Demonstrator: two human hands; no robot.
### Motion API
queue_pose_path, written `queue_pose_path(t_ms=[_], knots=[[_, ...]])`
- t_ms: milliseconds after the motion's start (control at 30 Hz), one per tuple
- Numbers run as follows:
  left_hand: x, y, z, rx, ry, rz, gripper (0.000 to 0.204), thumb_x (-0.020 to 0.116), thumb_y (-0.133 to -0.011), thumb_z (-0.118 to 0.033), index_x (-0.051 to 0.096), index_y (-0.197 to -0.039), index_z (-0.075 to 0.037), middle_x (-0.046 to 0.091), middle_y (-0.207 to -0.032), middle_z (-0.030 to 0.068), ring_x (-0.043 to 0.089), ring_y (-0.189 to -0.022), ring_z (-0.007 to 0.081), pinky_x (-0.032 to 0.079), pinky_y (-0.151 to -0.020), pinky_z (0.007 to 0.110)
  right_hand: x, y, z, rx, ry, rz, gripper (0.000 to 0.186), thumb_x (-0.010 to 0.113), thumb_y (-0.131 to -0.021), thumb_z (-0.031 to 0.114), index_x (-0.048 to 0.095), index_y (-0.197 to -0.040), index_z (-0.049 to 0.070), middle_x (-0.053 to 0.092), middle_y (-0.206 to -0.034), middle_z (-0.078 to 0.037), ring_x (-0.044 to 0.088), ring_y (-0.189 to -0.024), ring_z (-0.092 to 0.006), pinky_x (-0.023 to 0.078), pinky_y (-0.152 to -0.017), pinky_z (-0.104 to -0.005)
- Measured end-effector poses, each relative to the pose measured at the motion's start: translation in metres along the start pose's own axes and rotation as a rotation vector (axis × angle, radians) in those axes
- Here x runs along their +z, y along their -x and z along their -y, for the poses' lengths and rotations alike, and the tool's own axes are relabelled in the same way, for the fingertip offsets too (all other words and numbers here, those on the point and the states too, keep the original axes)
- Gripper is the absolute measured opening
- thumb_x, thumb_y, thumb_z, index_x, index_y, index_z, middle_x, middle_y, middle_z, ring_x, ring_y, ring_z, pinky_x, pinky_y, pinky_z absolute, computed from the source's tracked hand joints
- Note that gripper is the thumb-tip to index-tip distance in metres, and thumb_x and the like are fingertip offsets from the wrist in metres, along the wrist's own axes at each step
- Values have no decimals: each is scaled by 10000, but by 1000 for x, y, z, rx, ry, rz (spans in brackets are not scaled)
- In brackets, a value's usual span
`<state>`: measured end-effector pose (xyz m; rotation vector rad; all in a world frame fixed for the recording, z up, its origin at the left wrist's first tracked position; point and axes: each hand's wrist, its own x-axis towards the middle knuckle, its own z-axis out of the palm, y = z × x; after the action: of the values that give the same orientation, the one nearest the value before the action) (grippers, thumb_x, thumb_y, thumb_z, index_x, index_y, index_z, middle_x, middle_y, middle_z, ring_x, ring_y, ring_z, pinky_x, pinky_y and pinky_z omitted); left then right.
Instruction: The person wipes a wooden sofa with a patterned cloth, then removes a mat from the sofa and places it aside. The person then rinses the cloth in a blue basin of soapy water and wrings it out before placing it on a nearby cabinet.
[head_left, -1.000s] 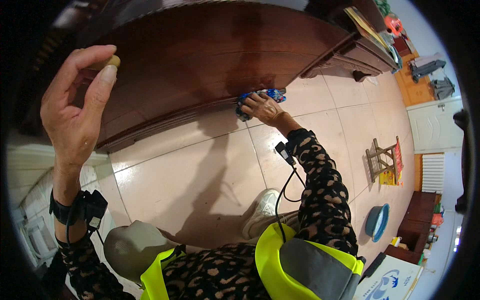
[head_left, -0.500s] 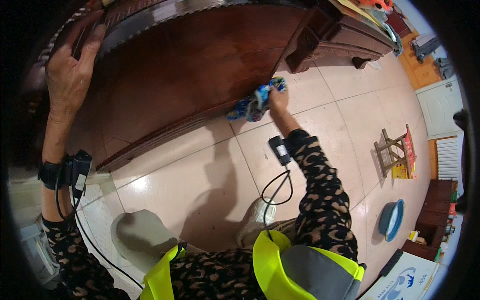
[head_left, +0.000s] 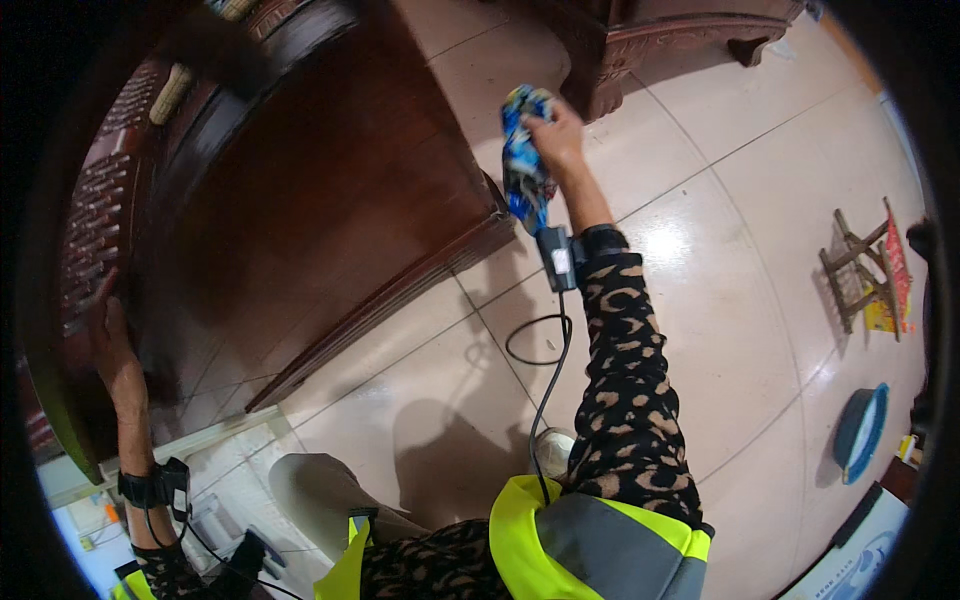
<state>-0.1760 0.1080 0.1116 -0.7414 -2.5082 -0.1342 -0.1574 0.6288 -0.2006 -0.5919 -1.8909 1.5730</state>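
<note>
My left hand (head_left: 120, 345) is at the carved edge of a dark wooden piece of furniture (head_left: 290, 230), at the far left; its fingers are in shadow and blurred. My right hand (head_left: 560, 140) grips a crumpled blue patterned cloth (head_left: 520, 175), above the tiled floor just beyond the right end of the dark panel. A black device with a cable is strapped to each forearm.
A second carved wooden piece (head_left: 670, 40) stands on feet at the top, over the tiled floor (head_left: 720, 280). At the right are a small wooden folding stool (head_left: 845, 255) and a blue basin (head_left: 860, 430); a white printed box (head_left: 850, 560) lies at lower right.
The view has turned. My right hand has pulled the cloth away from the panel's bottom edge and moved it farther from me. My left hand now appears lower at the left.
</note>
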Motion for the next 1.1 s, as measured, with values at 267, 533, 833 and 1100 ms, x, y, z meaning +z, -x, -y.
queue_pose_path(t_ms=[267, 533, 833, 1100], knots=[[-1, -3, 39, -193, 234, 92, 393, 369, -993, -123, 471, -1328, 55, 507, -1345, 125, 476, -1236, 200, 344, -1061, 292, 22, -40, -10, 328, -497, 181, 416, 674, -827, 143, 586, -1210, 10, 662, -1084, -145, 655, -921, -236, 532, -811, -366], [-4, -2, 52, -241, 230, 116, 400, 348, -1013, -177, 476, -1327, 36, 482, -1370, 121, 451, -1268, 192, 317, -1086, 280, 78, -12, 0, 41, 97, 553, 546, 616, -800, 276, 521, -1287, 49, 621, -1172, -227, 580, -1100, -392, 441, -951, -443], [-2, 5, 17, -79, 153, 120, 411, 345, -1029, -258, 504, -1318, -14, 496, -1352, 118, 436, -1288, 231, 275, -1110, 335, 19, 37, 8, 84, 194, 658, 629, 585, -835, 253, 387, -1388, 28, 545, -1282, -240, 520, -1189, -394, 386, -1034, -421], [3, 5, 8, 91, 31, 33, 396, 365, -1033, -271, 484, -1344, -57, 478, -1362, 121, 436, -1288, 259, 302, -1094, 332, -6, 94, 14, 142, 408, 568, 719, 636, -774, 238, 375, -1362, -84, 559, -1214, -300, 539, -1148, -414, 402, -1012, -403]])
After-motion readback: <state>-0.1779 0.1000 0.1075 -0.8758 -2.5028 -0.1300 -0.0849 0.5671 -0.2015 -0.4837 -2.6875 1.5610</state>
